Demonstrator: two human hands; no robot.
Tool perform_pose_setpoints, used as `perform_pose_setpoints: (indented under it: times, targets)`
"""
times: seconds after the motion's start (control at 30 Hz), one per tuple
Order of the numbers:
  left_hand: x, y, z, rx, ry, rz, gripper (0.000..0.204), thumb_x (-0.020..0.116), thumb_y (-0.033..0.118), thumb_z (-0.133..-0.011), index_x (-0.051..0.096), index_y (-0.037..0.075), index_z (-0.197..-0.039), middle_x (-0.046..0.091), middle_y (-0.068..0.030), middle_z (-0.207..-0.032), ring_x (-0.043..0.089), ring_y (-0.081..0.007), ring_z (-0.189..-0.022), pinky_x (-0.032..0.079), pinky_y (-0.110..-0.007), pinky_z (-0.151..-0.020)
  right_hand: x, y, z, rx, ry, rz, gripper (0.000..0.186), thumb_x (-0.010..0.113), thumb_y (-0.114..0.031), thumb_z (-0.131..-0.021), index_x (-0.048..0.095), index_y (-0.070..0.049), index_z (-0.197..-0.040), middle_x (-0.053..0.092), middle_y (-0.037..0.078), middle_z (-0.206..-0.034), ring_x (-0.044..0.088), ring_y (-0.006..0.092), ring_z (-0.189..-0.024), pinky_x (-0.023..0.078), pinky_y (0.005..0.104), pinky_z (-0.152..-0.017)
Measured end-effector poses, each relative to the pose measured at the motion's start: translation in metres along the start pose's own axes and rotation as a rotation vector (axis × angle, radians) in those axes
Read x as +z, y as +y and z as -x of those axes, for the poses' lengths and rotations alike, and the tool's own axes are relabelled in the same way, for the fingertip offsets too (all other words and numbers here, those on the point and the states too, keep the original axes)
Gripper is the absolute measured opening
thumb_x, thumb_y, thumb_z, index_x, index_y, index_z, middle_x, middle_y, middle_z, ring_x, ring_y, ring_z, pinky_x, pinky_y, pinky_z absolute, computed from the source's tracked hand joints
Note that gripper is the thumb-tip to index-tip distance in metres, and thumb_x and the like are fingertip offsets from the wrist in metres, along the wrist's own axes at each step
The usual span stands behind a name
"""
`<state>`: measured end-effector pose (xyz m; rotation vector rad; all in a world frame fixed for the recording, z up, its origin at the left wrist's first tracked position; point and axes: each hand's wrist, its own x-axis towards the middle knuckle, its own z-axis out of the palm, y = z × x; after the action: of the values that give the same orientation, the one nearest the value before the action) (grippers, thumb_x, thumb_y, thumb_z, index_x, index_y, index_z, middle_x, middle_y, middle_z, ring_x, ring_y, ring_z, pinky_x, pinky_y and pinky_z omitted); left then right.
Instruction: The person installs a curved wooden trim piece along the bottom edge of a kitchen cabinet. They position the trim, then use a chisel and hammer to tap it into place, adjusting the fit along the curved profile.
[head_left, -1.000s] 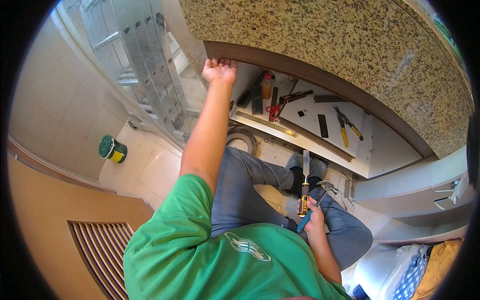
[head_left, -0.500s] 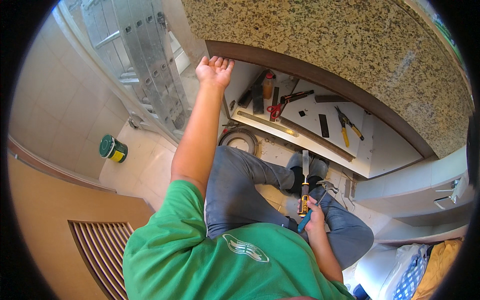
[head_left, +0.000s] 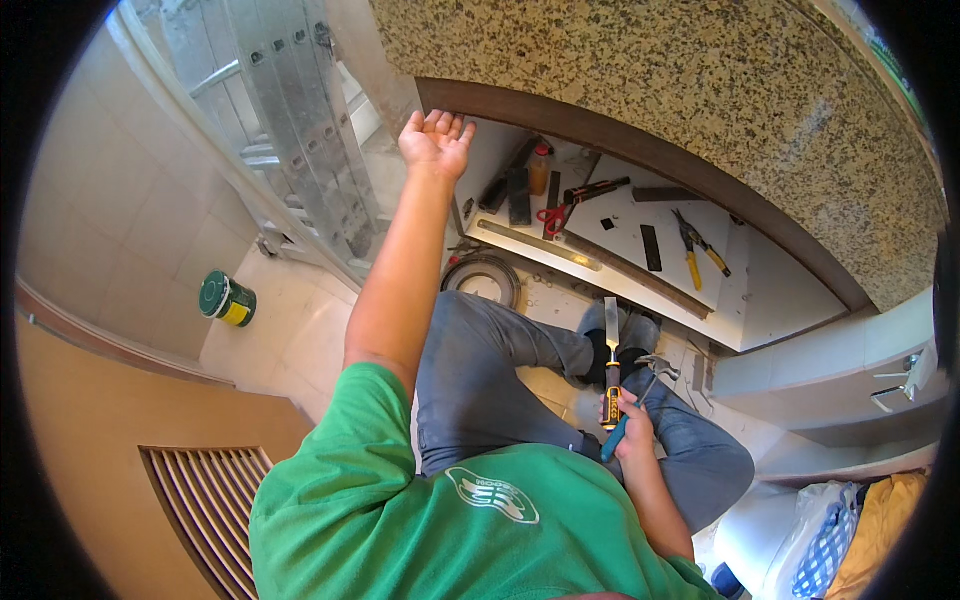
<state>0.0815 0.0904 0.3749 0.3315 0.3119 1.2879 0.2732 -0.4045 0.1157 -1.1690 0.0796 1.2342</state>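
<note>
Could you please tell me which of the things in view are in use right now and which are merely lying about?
In use:
- chisel and hammer, both held in the right hand
- left hand, open, raised near the cabinet edge

Lying about:
- pliers
- red scissors
- green tin
- ladder

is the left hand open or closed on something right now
Open. The left hand is raised with fingers spread and palm showing, holding nothing, just below the granite countertop edge.
</note>
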Motion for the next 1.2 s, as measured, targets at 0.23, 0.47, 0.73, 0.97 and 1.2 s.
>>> perform_pose_setpoints:
  times: [0.23,0.47,0.73,0.97,1.2]
  targets:
    - [-0.010,0.006,0.003,0.005,-0.085,-0.119,0.076,0.033,0.044,-0.108,0.004,-0.001,-0.163,0.008,-0.0200,-0.172,0.013,-0.0361,-0.158,0.015,-0.057,-0.126,-0.003,0.000,0.004,-0.006,-0.017,-0.029,0.041,0.058,-0.011,-0.097,0.053,-0.004,-0.137,0.070,0.022,-0.109,0.069,0.0317,-0.086,0.059,0.0436,-0.070]
    - [-0.063,-0.058,0.054,-0.123,-0.032,-0.468,0.042,0.054,0.037,-0.103,0.060,0.005,-0.129,0.060,-0.0152,-0.142,0.055,-0.0313,-0.131,0.044,-0.049,-0.106,0.015,-0.017,0.014,0.007,-0.098,-0.134,0.040,0.059,-0.011,-0.098,0.052,-0.002,-0.136,0.070,0.023,-0.112,0.069,0.0322,-0.088,0.060,0.0429,-0.072]
    - [-0.130,-0.171,0.221,-0.455,-0.199,-0.852,0.051,0.061,0.052,-0.101,0.061,0.004,-0.116,0.070,-0.0097,-0.113,0.063,-0.0168,-0.105,0.048,-0.036,-0.093,0.095,-0.050,0.018,-0.063,-0.181,0.102,0.050,0.063,-0.012,-0.096,0.050,0.002,-0.142,0.071,0.021,-0.112,0.071,0.0298,-0.090,0.061,0.0404,-0.073]
    - [-0.138,-0.179,0.218,-0.380,-0.103,-0.714,0.029,0.056,0.032,-0.107,0.055,0.003,-0.110,0.071,-0.0075,-0.096,0.059,-0.0105,-0.081,0.048,-0.027,-0.077,0.148,-0.059,-0.005,-0.087,-0.158,0.452,0.046,0.065,-0.008,-0.095,0.053,0.006,-0.138,0.071,0.019,-0.111,0.071,0.0225,-0.089,0.059,0.0353,-0.077]
    - [-0.186,-0.181,0.187,-0.403,0.313,-0.744,0.018,0.051,0.023,-0.106,0.050,0.006,-0.101,0.062,-0.0066,-0.080,0.062,-0.0160,-0.072,0.053,-0.031,-0.065,0.226,-0.104,-0.014,-0.387,0.104,1.018,0.044,0.063,-0.010,-0.100,0.051,0.000,-0.141,0.063,0.003,-0.071,0.057,0.0103,-0.055,0.047,0.0254,-0.050]
